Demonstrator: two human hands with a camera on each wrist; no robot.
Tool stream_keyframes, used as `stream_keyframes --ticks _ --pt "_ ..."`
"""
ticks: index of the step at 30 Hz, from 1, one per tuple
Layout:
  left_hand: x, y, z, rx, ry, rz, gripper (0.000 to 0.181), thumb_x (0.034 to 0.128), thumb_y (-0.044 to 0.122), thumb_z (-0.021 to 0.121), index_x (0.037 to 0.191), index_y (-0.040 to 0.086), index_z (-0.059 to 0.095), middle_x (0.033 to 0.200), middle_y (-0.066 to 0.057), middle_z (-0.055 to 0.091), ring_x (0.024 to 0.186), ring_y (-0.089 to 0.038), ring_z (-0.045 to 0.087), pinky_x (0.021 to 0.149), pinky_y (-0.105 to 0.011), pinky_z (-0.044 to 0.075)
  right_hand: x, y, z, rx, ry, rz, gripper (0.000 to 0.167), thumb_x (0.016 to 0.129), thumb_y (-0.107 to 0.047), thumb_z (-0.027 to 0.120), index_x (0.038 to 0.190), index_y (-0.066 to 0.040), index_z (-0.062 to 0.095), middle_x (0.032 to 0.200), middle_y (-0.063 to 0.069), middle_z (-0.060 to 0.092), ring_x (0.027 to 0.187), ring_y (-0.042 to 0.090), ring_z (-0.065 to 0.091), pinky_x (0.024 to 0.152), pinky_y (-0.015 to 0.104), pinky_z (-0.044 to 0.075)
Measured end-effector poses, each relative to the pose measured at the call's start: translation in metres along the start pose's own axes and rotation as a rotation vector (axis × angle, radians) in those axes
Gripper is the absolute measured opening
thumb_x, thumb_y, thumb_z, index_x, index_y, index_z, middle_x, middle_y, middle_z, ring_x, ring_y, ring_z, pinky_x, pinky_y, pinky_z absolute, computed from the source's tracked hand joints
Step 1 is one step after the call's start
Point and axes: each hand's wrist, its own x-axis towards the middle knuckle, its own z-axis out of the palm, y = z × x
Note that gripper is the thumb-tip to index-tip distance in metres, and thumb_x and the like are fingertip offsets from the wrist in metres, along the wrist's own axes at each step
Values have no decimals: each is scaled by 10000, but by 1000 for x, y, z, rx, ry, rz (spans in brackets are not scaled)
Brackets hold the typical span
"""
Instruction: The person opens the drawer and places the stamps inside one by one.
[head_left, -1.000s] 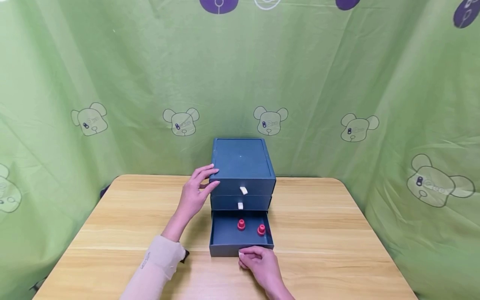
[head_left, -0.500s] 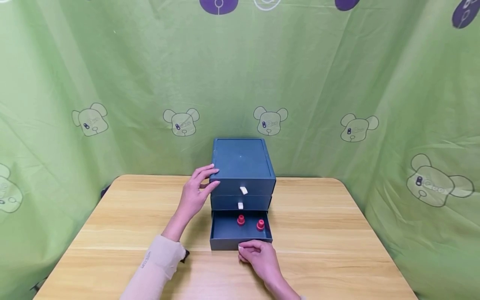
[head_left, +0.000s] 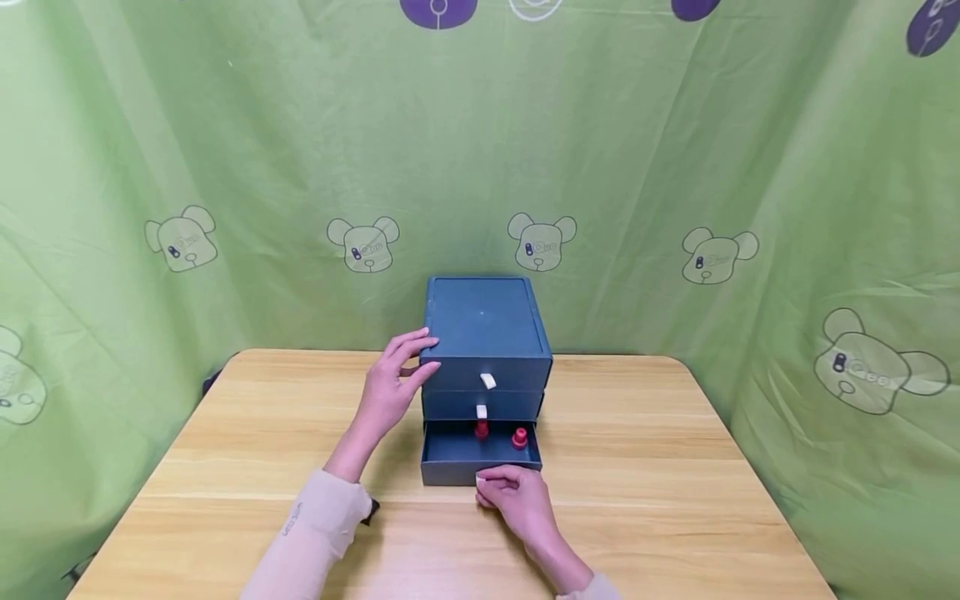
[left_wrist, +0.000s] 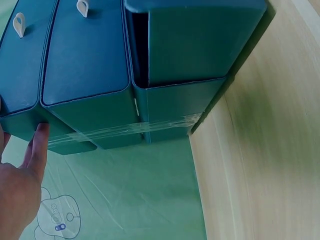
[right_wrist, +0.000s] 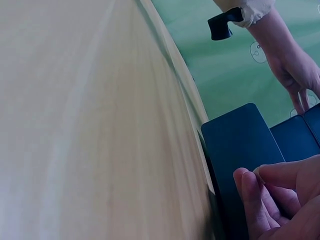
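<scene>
A dark blue three-drawer cabinet (head_left: 483, 317) stands on the table, its bottom drawer (head_left: 450, 474) partly pulled out. Two small red knob-shaped pieces (head_left: 520, 438) stand in that drawer, one partly hidden behind the middle drawer's white loop. My right hand (head_left: 521, 504) pinches the white pull tab (head_left: 480, 481) on the bottom drawer's front between thumb and fingers. My left hand (head_left: 386, 387) rests against the cabinet's upper left side, fingertips at the top edge and thumb at the front corner. In the left wrist view a straight finger (left_wrist: 40, 145) touches the side wall.
White loops (head_left: 488, 381) hang on the upper two drawers, both pushed in. Clear tape (left_wrist: 125, 129) runs along the cabinet's side in the left wrist view. The wooden table (head_left: 637, 467) extends on both sides. A green curtain (head_left: 300, 150) with bear prints hangs behind.
The bottom drawer has slid inward, away from me, with my right hand on its tab. The red pieces have moved back with it. My left hand has stayed in place.
</scene>
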Motion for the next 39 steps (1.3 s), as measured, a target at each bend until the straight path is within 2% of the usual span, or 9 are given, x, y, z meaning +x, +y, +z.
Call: stream_keyframes --ticks 4,9,11,17,39 --pt "1 0 0 -3 1 1 363 980 304 716 1335 235 688 1489 21 569 1266 -239 652 879 -331 606 3 -7 1 18 2 -9 215 928 -10 740 1107 108 739 941 248 762 786 216 771 734 307 628" --pt "0 -2 1 0 1 1 366 983 324 707 1340 243 684 1490 23 566 1264 -237 652 876 -322 606 10 -5 1 14 12 -17 210 925 -11 744 1101 101 744 944 259 761 783 232 770 731 312 629" --pt "0 -2 1 -2 0 0 368 984 328 706 1341 244 683 1493 22 564 1264 -235 651 878 -324 606 15 0 1 20 18 -21 205 921 -27 756 1096 81 755 938 244 766 774 217 769 724 299 627" --pt "-1 -1 1 -13 0 2 362 984 315 710 1336 238 686 1489 21 567 1266 -229 650 885 -329 604 23 -1 1 25 31 -21 192 916 -28 763 1084 64 765 945 231 769 774 214 770 734 296 626" --pt "0 -3 1 -21 5 14 346 984 293 714 1323 223 692 1485 18 567 1258 -240 651 878 -322 607 54 -3 4 9 64 -82 176 921 -3 744 1073 86 750 917 251 757 772 250 767 731 320 631"
